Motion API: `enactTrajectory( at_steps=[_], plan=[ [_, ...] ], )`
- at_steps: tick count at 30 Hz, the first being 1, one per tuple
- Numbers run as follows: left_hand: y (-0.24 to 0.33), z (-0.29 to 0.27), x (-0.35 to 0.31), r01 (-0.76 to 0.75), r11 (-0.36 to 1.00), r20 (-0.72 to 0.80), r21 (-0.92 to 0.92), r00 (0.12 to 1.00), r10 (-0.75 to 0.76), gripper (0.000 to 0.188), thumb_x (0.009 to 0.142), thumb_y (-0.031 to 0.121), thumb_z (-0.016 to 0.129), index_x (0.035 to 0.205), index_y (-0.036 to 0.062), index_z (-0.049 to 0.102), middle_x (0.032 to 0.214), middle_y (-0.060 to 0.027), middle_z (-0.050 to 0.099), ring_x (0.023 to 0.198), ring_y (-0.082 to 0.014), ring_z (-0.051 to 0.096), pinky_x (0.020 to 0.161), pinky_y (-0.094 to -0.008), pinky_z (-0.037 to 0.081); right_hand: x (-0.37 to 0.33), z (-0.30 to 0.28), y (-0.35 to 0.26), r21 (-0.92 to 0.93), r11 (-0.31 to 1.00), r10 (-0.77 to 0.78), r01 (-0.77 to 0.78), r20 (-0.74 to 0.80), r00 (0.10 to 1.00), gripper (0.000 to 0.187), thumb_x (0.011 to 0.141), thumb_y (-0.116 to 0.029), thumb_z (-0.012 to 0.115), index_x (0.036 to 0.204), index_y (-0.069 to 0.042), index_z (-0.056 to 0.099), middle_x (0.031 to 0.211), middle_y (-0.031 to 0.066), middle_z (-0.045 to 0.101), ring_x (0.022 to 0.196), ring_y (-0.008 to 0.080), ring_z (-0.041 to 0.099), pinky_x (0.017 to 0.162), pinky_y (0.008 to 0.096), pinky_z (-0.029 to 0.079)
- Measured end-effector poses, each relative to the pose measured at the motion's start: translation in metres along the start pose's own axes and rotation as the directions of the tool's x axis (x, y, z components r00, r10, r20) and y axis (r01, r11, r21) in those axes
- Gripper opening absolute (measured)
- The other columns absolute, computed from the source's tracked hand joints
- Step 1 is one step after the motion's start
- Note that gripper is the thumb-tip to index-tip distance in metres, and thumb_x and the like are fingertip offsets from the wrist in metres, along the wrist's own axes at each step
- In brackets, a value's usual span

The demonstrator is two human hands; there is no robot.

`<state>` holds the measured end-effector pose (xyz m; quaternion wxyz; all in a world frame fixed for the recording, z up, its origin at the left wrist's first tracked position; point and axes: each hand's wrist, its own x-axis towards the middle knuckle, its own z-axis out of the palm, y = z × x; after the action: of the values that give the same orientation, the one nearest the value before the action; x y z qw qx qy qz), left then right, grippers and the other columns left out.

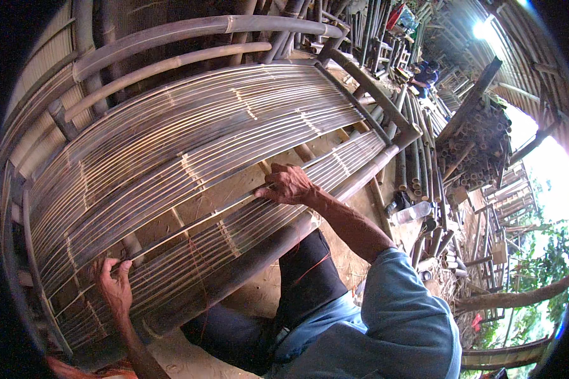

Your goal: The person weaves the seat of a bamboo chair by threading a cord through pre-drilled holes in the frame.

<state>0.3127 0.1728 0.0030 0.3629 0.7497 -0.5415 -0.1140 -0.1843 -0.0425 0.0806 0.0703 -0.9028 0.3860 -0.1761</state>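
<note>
A long bamboo bench (221,164) with a seat of thin, close-set slats stretches across in front of me. Between its far and near groups of slats is a gap, and the ground shows through it. One thin bamboo slat (196,221) runs along this gap. My left hand (115,287) pinches it near the bench's left end, thumb against fingers. Farther right, my right hand (287,184) is closed on the same slat, its fingers bent over it. Pale cross ties (191,172) bind the slats in rows. Thin red string (199,271) hangs over the near slats.
A thick bamboo front rail (234,275) lies between the seat and my legs. Curved back rails (189,35) rise on the far side. Stacked bamboo poles (477,142) and a clear plastic bottle (412,213) are to the right. Another person (425,77) is in the background.
</note>
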Motion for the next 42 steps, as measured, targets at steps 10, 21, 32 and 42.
enactTrajectory(
  at_steps=[10, 21, 32, 42],
  plan=[
    [0.001, -0.039, -0.014, 0.065, 0.970, -0.130, 0.234, 0.991, -0.035, 0.040, 0.100, 0.040, 0.064, 0.123, 0.0076, 0.065, 0.115, -0.0168, 0.063, 0.121, -0.0362, 0.054, 0.103, -0.0499, 0.042, 0.037, 0.033, -0.082, 0.171, 0.955, -0.215, 0.244, -0.173, 0.961, 0.028, 0.089, -0.027, 0.074, 0.105, -0.004, 0.071, 0.101, 0.0138, 0.069, 0.095, 0.0310, 0.062, 0.086, 0.0437, 0.050],
    [-0.103, -0.165, -0.097, 0.404, 0.722, -0.573, 0.561, 0.819, -0.014, 0.049, 0.094, 0.049, 0.065, 0.129, 0.0151, 0.065, 0.125, -0.0190, 0.063, 0.117, -0.0417, 0.057, 0.104, -0.0541, 0.042, 0.059, 0.114, -0.076, 0.740, 0.643, -0.057, -0.198, 0.305, 0.951, 0.027, 0.092, -0.014, 0.069, 0.115, 0.000, 0.067, 0.111, 0.0136, 0.072, 0.103, 0.0263, 0.069, 0.092, 0.0405, 0.056],
    [-0.100, -0.158, -0.127, 0.463, 0.715, -0.663, 0.524, 0.749, 0.001, 0.043, 0.088, 0.052, 0.070, 0.109, 0.0146, 0.072, 0.112, -0.0111, 0.064, 0.110, -0.0331, 0.057, 0.098, -0.0504, 0.039, 0.063, 0.079, -0.116, 0.300, 0.953, -0.126, 0.028, 0.314, 0.941, 0.037, 0.093, -0.035, 0.073, 0.076, -0.002, 0.073, 0.068, 0.0168, 0.062, 0.064, 0.0275, 0.063, 0.061, 0.0393, 0.046],
    [-0.074, -0.138, -0.133, 0.220, 0.902, -0.476, 0.372, 0.879, -0.018, 0.025, 0.086, 0.034, 0.078, 0.089, 0.0108, 0.069, 0.088, -0.0088, 0.065, 0.092, -0.0288, 0.061, 0.084, -0.0460, 0.044, 0.079, 0.076, -0.114, 0.250, 0.966, -0.038, -0.071, 0.408, 0.912, 0.033, 0.087, -0.039, 0.078, 0.087, -0.005, 0.080, 0.086, 0.0164, 0.075, 0.076, 0.0285, 0.073, 0.072, 0.0386, 0.056]
  ],
)
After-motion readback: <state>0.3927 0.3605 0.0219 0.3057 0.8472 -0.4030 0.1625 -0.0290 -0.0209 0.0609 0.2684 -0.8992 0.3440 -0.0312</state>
